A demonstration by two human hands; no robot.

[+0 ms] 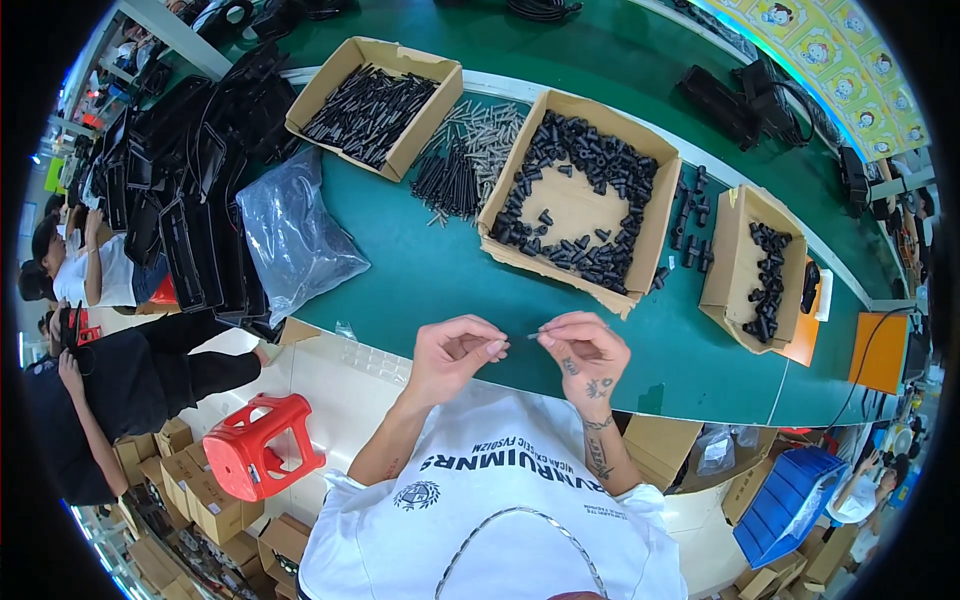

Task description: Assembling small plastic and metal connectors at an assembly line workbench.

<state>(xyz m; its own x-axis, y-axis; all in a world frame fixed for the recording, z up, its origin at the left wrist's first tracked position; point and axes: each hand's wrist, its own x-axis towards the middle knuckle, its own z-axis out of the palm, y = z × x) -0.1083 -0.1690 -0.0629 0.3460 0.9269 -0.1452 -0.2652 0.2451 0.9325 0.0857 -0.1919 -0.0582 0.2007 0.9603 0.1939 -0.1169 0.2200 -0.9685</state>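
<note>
My left hand (450,355) and my right hand (590,355) face each other over the near edge of the green table, fingertips a short gap apart. Between the right thumb and forefinger a small grey piece (533,336) pokes out toward the left; its kind is too small to tell. The left fingers are curled with thumb and fingertips together; whether anything is in them is hidden. Ahead stands a cardboard box (610,298) of black T-shaped fittings (585,255). Left of it lie loose grey pins (490,130) and black rods (450,185).
Another cardboard box (445,95) holds thin dark rods; a smaller one (722,290) at right holds black fittings. A clear plastic bag (300,240) lies beside stacked black casings (190,250). A red stool (235,460) and a person in black (130,390) are at left, a blue bin (785,500) lower right.
</note>
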